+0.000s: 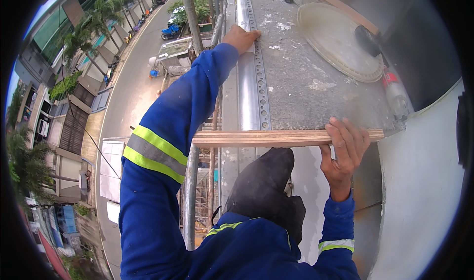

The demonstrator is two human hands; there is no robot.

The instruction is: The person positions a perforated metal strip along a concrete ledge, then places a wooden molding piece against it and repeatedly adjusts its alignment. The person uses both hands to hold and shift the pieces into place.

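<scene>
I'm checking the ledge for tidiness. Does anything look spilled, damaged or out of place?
Whitish patches blotch the concrete ledge right of the perforated metal strip, odd against the otherwise grey surface; whether spill or damage, I can't tell.

At the top centre, the left hand (241, 39) lies on a shiny metal strip (249, 92) with a perforated edge. Right of centre, the right hand (345, 154) grips a layered wooden board (261, 139) spanning mid-frame; a round lid (331, 38) lies at upper right, and a street (131, 73) runs down the left.
</scene>
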